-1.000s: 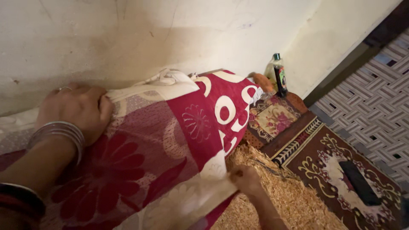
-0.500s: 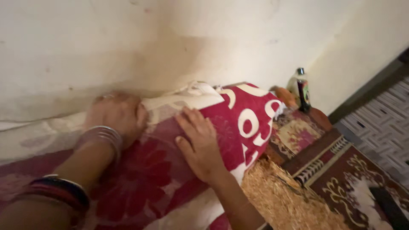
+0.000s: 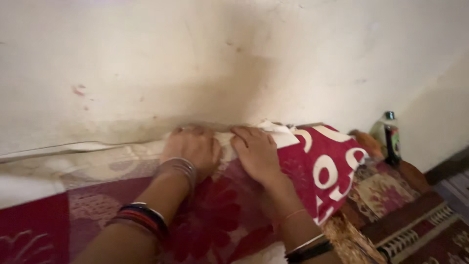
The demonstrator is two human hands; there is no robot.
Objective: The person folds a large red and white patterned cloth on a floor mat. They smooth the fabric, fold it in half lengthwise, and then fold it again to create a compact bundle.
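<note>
Blanket (image 3: 312, 161) deep red with cream rings and big dark red flowers, cream and mauve patches at its far edge. Wall (image 3: 234, 54) off-white, stained. Bangles (image 3: 178, 167) silver; second set (image 3: 141, 217) red, dark and silver. Bottle (image 3: 391, 137) green with black cap. Mat (image 3: 425, 230) maroon, cream scroll pattern.

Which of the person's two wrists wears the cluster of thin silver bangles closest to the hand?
The left wrist: silver metal bangles sit right behind the left hand. The right hand has only a thin thread, with darker bands further back.
</note>
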